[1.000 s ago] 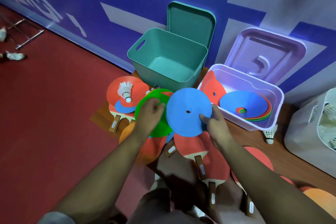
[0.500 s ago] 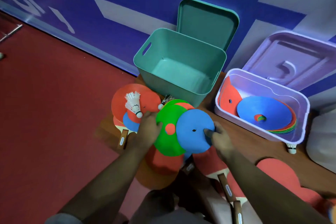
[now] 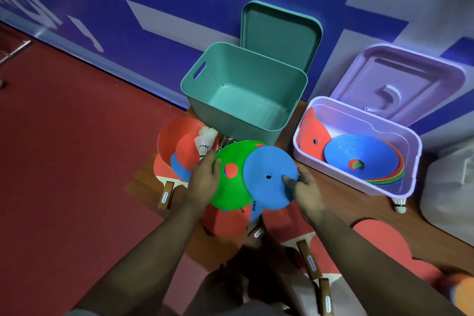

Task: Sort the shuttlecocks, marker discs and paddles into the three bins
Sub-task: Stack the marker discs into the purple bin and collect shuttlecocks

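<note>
While the teal bin (image 3: 218, 120) has nothing in it and the purple bin (image 3: 331, 168) holds a stack of discs, paddles (image 3: 309, 261) and shuttlecocks (image 3: 205, 140) lie on the floor, so most sorting is left. The left hand (image 3: 202, 182) grips the green disc (image 3: 230, 192) by its edge and the right hand (image 3: 305, 190) pinches the blue disc (image 3: 266, 187), just in front of the bins. Half a second ago each hand held the same disc, nearly where it is now.

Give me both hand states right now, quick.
Left hand: closed, gripping the green disc at its edge.
Right hand: closed, pinching the blue disc, thumb on top.
</note>
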Available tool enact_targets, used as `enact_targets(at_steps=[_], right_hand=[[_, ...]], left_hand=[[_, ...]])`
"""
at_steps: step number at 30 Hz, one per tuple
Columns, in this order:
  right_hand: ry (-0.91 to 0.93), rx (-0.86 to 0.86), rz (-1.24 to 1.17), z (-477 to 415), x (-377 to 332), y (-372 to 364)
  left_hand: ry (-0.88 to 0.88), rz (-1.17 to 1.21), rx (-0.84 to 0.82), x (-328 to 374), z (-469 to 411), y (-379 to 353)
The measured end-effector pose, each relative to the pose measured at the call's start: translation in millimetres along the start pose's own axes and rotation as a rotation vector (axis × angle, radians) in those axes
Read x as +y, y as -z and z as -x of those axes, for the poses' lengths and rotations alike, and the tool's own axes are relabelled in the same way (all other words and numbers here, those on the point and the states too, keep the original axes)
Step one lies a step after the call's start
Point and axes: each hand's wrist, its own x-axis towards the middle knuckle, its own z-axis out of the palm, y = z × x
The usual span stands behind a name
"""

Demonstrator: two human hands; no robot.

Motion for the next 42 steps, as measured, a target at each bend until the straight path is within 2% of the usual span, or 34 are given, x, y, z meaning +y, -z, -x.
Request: enact_targets(at_steps=[8, 14, 18, 23, 26, 28, 29, 30, 31, 32, 35, 37, 42], right_hand=[[0.159, 0.074, -0.055, 28, -33, 51], [0.16, 0.343, -0.2, 15, -61, 117], [0.106, 0.475, -0.159, -6, -59, 145], [0.002, 0.426, -0.278, -27, -59, 130], [-0.078, 0.322, -0.399, -42, -66, 114], [-0.138, 0.32, -0.217, -45, -68, 102], [-0.145, 0.354, 0.0, -41, -68, 95], [-0.124, 0.4, 0.242, -36, -64, 87], [-0.075, 0.43, 0.388, -26, -62, 75], [-0.028, 0.387, 0.451, -17, -56, 63], [-0.021, 0.054, 0.499, 1, -30, 25], [-0.038, -0.095, 0.533, 3, -22, 5], [-0.019, -0.135, 0.433, -6, -26, -24]], left_hand=[[-0.038, 0.08, 0.132, 34, 24, -6], [-0.069, 0.041, 0.199, 60, 30, -14], [-0.119, 0.037, 0.197, 69, 29, -19], [-0.13, 0.001, 0.191, 67, 20, -26], [-0.149, -0.017, 0.195, 65, 16, -27], [-0.147, -0.02, 0.202, 62, 13, -27], [-0.144, -0.017, 0.208, 60, 12, -27], [-0.142, -0.012, 0.213, 58, 12, -26], [-0.14, -0.002, 0.214, 57, 12, -25], [-0.138, 0.012, 0.214, 56, 13, -24], [-0.125, 0.04, 0.217, 54, 15, -19], [-0.13, 0.038, 0.226, 55, 17, -12], [-0.116, 0.093, 0.327, 56, 23, 13]])
